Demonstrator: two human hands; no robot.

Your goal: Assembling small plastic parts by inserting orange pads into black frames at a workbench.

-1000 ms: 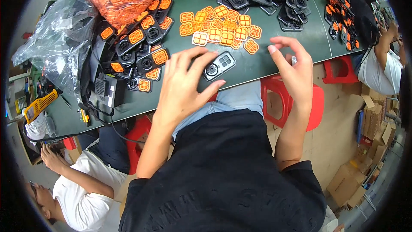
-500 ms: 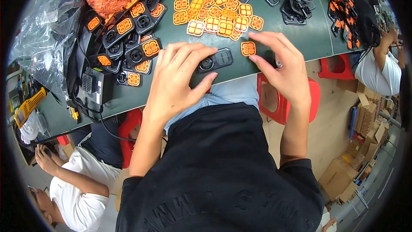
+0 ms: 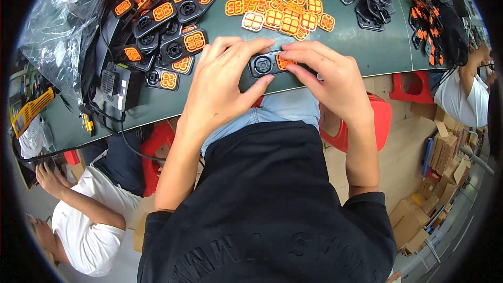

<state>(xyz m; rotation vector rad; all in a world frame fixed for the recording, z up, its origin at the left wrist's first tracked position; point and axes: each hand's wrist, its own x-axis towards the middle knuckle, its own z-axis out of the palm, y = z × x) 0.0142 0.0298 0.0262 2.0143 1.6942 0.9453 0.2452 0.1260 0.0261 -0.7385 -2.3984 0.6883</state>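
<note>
Pinched at both ends between left hand [image 3: 220, 86] and right hand [image 3: 330, 81], black rigid plastic shell [image 3: 264, 65]: light, likely stiff.

The person wears a black short-sleeved T-shirt [image 3: 262, 204], its sleeves ending above the elbows and leaving both forearms bare. Large raised letters in the same black run across the chest toward six o'clock. Light blue jeans [image 3: 283, 107] show above the shirt toward twelve o'clock. The left hand [image 3: 222, 86] and the right hand [image 3: 330, 81] are bare, with no gloves, rings or watch in view
</note>
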